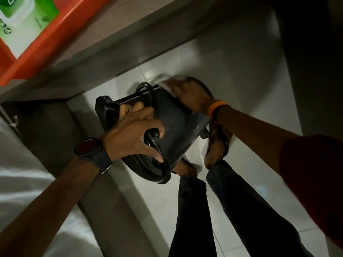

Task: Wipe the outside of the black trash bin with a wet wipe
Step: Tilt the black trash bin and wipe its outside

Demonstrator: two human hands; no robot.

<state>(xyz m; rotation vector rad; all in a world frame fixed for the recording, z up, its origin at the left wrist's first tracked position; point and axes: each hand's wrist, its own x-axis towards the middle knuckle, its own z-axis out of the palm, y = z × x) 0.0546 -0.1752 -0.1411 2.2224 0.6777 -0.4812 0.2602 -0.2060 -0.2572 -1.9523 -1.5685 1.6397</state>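
Note:
The black trash bin [170,125] is tilted on its side above the pale floor tiles, its open rim toward me. My left hand [133,130] grips that rim and the wire handle, thumb over the edge, fingers inside. My right hand [187,95] lies flat against the bin's far outer wall, blurred with motion. A pale wet wipe [163,82] shows as a smear under its fingertips. The bin's foot pedal [204,134] sticks out on the right side.
A grey table edge [104,58] runs diagonally above the bin, carrying an orange tray [37,47] with a green wipes pack [24,13]. A dark cabinet [48,138] stands at left. My legs and sandalled feet [217,145] are just right of the bin.

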